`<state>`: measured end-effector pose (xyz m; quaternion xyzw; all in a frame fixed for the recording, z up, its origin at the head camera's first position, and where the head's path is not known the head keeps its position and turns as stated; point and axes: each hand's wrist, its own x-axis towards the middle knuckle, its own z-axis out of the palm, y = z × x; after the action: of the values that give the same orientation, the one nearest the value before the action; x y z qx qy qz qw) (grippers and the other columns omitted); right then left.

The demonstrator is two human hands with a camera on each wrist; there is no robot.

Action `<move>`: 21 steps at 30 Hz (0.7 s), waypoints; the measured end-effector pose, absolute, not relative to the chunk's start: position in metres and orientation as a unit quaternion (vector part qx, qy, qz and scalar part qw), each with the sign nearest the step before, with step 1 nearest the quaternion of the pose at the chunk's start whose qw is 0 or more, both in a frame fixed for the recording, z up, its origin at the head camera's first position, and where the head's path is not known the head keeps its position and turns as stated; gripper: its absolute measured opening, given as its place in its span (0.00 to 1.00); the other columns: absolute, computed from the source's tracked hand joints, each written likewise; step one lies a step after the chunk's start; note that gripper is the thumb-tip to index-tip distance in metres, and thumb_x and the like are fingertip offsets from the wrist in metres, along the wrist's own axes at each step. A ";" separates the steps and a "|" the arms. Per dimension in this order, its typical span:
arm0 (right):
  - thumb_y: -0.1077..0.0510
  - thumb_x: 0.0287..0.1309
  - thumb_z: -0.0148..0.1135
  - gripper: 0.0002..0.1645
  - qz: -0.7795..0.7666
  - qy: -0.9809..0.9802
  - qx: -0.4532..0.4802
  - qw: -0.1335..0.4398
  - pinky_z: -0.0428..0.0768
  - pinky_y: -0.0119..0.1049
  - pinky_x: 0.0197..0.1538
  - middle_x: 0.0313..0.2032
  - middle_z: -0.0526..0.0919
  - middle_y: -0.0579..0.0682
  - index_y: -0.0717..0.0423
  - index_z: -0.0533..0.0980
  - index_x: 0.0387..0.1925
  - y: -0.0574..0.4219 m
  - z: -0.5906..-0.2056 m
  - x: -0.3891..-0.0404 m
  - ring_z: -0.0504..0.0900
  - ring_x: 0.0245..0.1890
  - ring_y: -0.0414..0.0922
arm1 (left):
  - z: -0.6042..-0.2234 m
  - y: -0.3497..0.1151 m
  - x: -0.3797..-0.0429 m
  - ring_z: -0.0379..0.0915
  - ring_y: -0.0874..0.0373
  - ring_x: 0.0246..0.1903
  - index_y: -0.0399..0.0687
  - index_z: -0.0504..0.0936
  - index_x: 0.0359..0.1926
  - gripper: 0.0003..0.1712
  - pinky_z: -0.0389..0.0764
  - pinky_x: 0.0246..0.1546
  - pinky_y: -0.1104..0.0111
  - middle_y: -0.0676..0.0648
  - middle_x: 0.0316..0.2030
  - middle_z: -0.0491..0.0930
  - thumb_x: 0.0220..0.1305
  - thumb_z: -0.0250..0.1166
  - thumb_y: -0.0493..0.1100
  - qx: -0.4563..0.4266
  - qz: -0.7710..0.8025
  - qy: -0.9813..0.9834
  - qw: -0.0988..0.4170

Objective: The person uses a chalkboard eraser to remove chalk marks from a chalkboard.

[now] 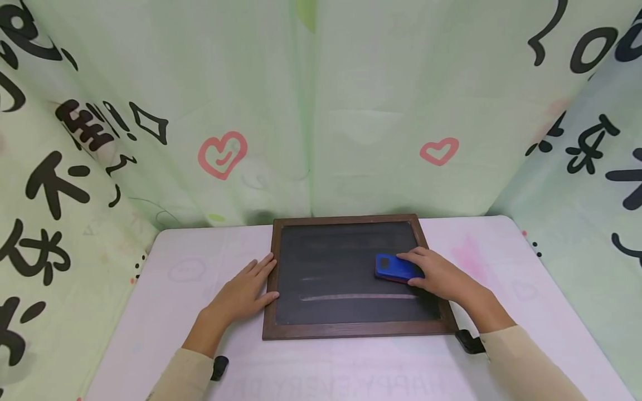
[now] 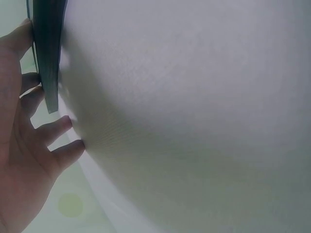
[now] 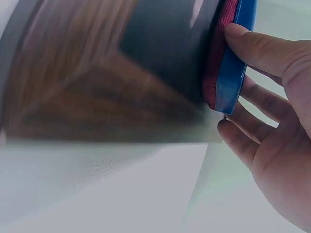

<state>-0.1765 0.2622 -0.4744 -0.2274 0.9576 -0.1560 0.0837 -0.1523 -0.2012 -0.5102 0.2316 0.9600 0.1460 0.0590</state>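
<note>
Blackboard and eraser on a white table (image 1: 331, 365). The blue eraser (image 1: 391, 267) lies on the right part of the blackboard (image 1: 331, 256), its red pad toward the dark surface. The right hand (image 1: 446, 274) pinches the eraser's right end, thumb on the near side and fingers on the far side; most of the eraser projects leftward beyond the fingertips. A pale chalk streak (image 1: 358, 297) runs across the board just nearer the viewer than the eraser. The left hand (image 1: 241, 295), fingers extended and thumb spread apart from them, rests against the left side of the brown frame (image 1: 351, 329), well apart from the eraser.
</note>
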 end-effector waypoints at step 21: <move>0.52 0.60 0.75 0.40 -0.164 0.960 -0.210 0.085 0.80 0.60 0.62 0.58 0.78 0.64 0.66 0.72 0.68 0.253 -0.474 -0.177 0.79 0.58 0.61 | -0.512 -0.201 -0.153 0.56 0.32 0.76 0.43 0.57 0.81 0.44 0.69 0.71 0.41 0.45 0.82 0.52 0.75 0.60 0.59 0.233 0.145 0.960 0.059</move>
<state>-0.1767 0.2528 -0.4741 -0.2100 0.9601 -0.1640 0.0846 -0.1531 -0.2013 -0.5122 0.2327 0.9599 0.1452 0.0585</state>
